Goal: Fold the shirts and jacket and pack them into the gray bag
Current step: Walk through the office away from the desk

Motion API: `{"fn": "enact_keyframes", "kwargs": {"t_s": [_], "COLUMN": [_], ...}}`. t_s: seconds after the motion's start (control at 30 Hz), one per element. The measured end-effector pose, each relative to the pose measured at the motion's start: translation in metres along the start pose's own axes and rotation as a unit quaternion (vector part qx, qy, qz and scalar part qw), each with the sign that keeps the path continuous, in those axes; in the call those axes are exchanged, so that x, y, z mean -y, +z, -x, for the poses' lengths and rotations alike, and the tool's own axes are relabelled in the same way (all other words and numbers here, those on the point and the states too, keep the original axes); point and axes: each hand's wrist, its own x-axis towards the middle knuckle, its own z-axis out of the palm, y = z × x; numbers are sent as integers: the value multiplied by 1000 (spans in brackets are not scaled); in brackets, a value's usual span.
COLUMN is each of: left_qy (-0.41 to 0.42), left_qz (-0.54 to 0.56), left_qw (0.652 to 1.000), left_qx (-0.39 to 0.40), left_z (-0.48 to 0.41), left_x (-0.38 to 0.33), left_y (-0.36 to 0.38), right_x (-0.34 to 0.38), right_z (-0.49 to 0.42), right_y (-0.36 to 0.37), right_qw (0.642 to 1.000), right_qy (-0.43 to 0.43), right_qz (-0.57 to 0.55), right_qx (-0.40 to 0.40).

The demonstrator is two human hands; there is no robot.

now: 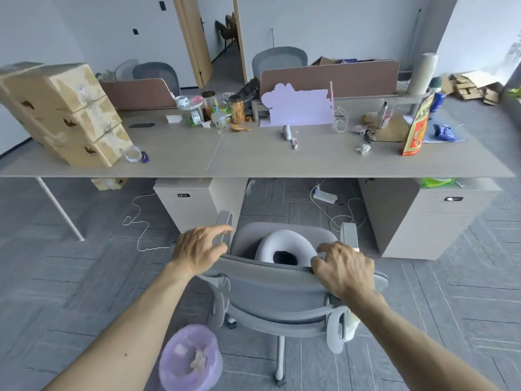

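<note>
Shirts, jacket, gray bag unseen; right hand's fingers curl over the chair, left hand's hover spread, apparently to move it.

Right hand grips chair backrest, left hand beside.

No legible text anywhere. Orange-red packet, standing at the right of the table: yellow characters down its front, too blurred to read. Stacked cardboard boxes, left: dark printed marks, shape only. Under-table cabinets: small dark labels, unreadable. Blue can: print indistinct.
</note>
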Motion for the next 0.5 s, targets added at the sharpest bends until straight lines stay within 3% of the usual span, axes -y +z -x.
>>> {"fn": "enact_keyframes", "kwargs": {"t_s": [0.23, 0.5], "left_qy": [35, 66], "left_qz": [16, 5], "left_qw": [998, 997], "left_qx": [-49, -33], "left_z": [-104, -230], "left_x": [22, 30], "left_y": [-5, -4], "right_x": [25, 30], "right_z": [-91, -214], "right_y": [-2, -6], "right_qw": [999, 998], "right_qy": [34, 53], "right_qz": [8, -8], "right_qx": [-25, -39]}}
